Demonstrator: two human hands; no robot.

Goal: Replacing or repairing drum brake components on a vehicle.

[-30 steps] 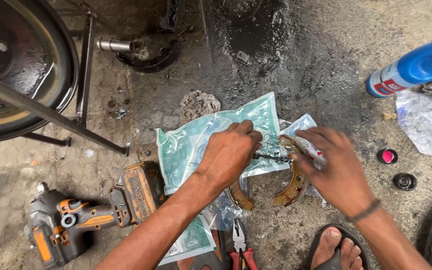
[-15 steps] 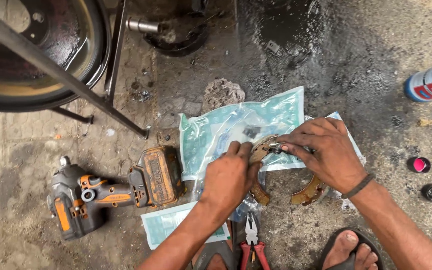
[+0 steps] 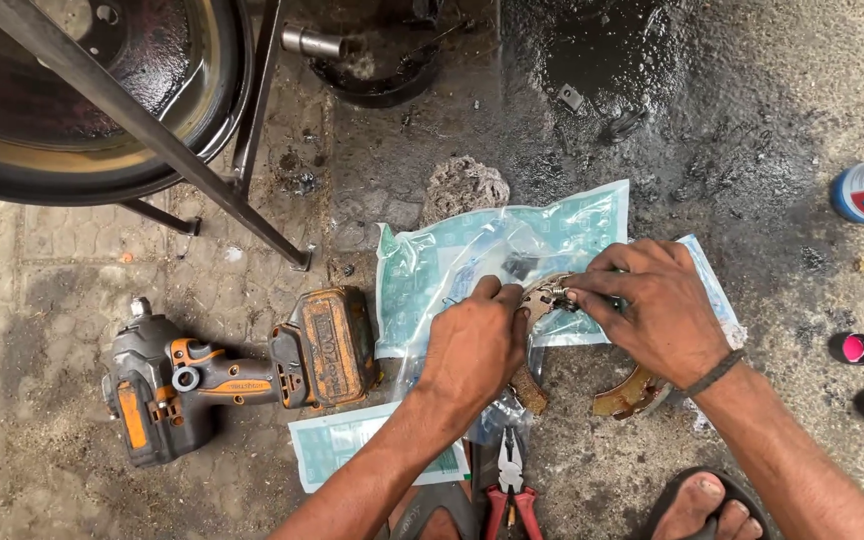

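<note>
Left hand (image 3: 474,345) grips brake shoe (image 3: 532,385) | right hand (image 3: 652,310) pinches spring (image 3: 552,293) | plastic bag (image 3: 422,280) beneath | impact wrench (image 3: 237,375) left, pliers (image 3: 507,480) near.

A cordless impact wrench (image 3: 232,375) lies beside red-handled pliers (image 3: 508,490).

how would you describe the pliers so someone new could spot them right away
Start at the grey and orange cordless impact wrench lying on the ground at left, then look right to the bottom edge, just below the left hand. The pliers lie there, the only tool with red handles.
</note>
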